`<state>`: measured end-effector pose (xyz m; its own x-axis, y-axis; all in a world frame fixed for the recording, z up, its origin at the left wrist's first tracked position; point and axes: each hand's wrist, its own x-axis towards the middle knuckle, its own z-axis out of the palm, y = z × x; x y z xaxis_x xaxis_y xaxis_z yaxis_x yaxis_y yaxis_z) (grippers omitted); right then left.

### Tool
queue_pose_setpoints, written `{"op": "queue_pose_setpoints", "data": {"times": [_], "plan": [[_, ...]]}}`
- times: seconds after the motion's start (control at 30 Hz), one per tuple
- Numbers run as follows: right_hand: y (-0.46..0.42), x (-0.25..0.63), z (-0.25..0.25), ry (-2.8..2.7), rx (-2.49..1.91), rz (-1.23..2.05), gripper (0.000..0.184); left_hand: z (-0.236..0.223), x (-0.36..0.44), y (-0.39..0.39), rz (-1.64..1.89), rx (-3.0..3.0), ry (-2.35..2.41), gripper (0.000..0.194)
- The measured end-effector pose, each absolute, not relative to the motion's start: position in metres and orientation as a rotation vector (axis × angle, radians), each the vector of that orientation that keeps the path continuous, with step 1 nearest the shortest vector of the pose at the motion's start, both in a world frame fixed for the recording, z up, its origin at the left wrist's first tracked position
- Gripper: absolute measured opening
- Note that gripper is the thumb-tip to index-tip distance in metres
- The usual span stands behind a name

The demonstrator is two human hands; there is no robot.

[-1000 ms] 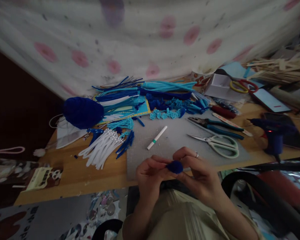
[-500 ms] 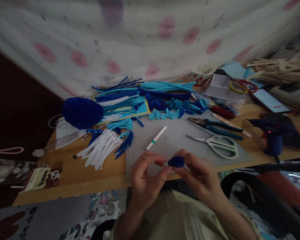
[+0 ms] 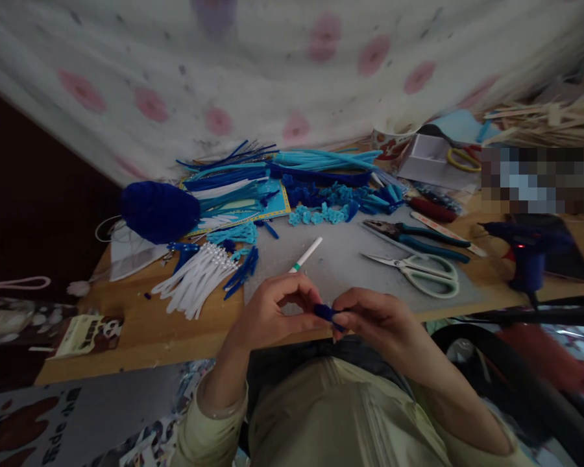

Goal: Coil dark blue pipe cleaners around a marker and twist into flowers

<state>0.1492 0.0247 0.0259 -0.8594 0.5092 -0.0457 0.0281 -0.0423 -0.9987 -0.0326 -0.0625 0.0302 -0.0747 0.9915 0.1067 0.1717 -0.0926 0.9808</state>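
Observation:
Between my two hands, over the front edge of the table, is a small dark blue fuzzy piece (image 3: 327,314), which looks like pipe cleaner. My left hand (image 3: 279,308) pinches its left end between thumb and fingers. My right hand (image 3: 374,321) closes on its right end, and the fingertips cover part of it. Just beyond my left hand a white marker with a green band (image 3: 307,253) lies on the grey mat (image 3: 343,269). Green-handled scissors (image 3: 425,272) and teal-handled pliers (image 3: 416,239) rest farther right on the mat.
A dark blue glue gun (image 3: 525,253) with a red light stands at the right. White beaded pipe cleaner strips (image 3: 192,282) and a big dark blue fuzzy bundle (image 3: 159,211) lie left. Blue pipe cleaners (image 3: 328,160) line the back, before a spotted curtain (image 3: 267,71).
My left hand has come up to the blue piece and now grips its left end. The piece has turned and shifted slightly left, and my left hand now covers the marker's lower end.

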Motion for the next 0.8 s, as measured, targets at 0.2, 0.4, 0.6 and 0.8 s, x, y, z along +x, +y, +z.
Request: {"op": "queue_pose_setpoints", "data": {"times": [0.2, 0.4, 0.6, 0.8], "plan": [[0.01, 0.143, 0.025, -1.936, -0.703, 1.727, 0.029, 0.03, -0.021, -0.065, 1.165, 1.698, 1.487, 0.011], [0.003, 0.142, 0.021, -1.914, -0.73, 1.548, 0.024, 0.015, -0.004, -0.074, 1.354, 1.437, 1.45, 0.015], [-0.004, 0.138, 0.023, -1.784, -0.8, 1.499, 0.023, 0.003, 0.005, -0.088, 1.394, 1.237, 1.456, 0.021], [0.0, 0.137, 0.018, -1.622, -0.757, 1.768, 0.032, 0.001, -0.004, -0.088, 1.407, 1.179, 1.454, 0.028]]}}
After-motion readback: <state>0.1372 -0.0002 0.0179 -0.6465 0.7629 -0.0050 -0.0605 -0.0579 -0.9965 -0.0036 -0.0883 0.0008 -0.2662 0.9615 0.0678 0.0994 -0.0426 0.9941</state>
